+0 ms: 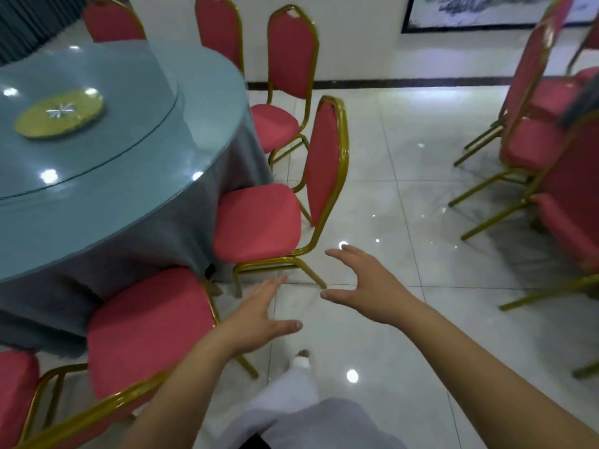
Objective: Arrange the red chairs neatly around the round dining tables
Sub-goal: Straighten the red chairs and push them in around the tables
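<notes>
Glossy white floor tiles [421, 176] throw back the ceiling lights. A round tabletop [136, 202] draped in grey-blue cloth fills the left of the room, with a glass turntable [107, 150] and a yellow dish [60, 113] on it. Red chairs [291, 56] ring it, each with a padded red seat and back in a thin gold metal frame.

The person's left hand [256, 315] and right hand [366, 286] reach out low over the floor and hold nothing. The left fingers [275, 283] lie straight and close together with the thumb out, and the right fingers [343, 254] are loosely curved, spread away from the thumb.

Just beyond both sets of fingers stands the side-on chair [256, 225], its seat against the cloth and its back foot showing between the two hands. The near chair [146, 332] sits just left of the left fingers, its seat tucked to the cloth. The far chairs [531, 147] crowd together well to the right of the right fingers, blurred
</notes>
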